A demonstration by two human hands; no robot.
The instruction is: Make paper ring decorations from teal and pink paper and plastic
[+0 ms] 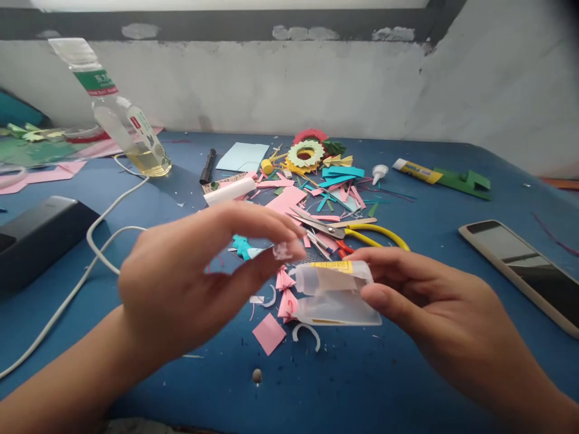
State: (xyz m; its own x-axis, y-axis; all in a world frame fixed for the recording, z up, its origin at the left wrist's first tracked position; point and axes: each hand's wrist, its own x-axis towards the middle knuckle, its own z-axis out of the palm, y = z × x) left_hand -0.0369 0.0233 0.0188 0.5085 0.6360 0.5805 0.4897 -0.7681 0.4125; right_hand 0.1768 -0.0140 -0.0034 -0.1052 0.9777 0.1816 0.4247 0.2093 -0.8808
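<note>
Looks like a craft spot on a blue table (208,386), strewn with cut paper (289,199), scissors (330,229) and a glue stick (416,171) (a phone (520,265) lies there too)

So on the table (203,386), the bottle (131,132) stands back left, with the cable (97,223) running in front of it. Scissors (335,230) lie among paper scraps (289,199) mid-table, glue stick (417,171) back right, phone (525,271) nearer, at far right.

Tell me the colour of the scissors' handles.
Bright yellow handles, seen best in the head view.
</note>
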